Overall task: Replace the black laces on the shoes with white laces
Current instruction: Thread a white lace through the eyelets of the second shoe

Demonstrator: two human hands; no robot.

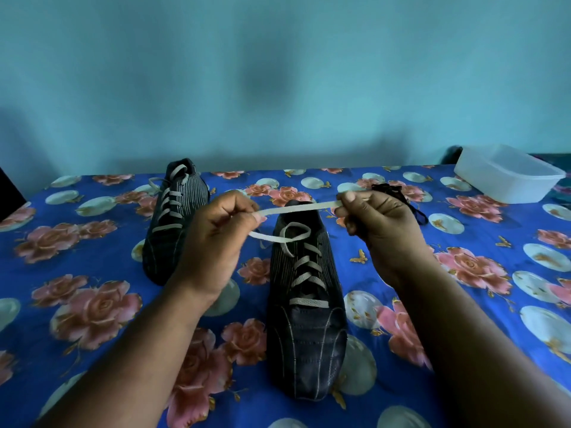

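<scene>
Two dark striped shoes stand on a blue floral cloth (pixel 92 242). The near shoe (pixel 306 341) points toward me and carries a white lace (pixel 296 210) through its eyelets. My left hand (pixel 216 239) pinches one stretch of that lace above the shoe's opening. My right hand (pixel 380 223) pinches the other end, so the lace runs taut between both hands, with a loose loop below it. The far shoe (pixel 176 217) at the left also has white lacing. A heap of black laces (pixel 398 196) lies behind my right hand, partly hidden.
A white plastic tub (pixel 506 177) sits at the far right corner of the cloth. A dark object (pixel 10 193) shows at the left edge. A turquoise wall (pixel 278 72) rises directly behind the cloth.
</scene>
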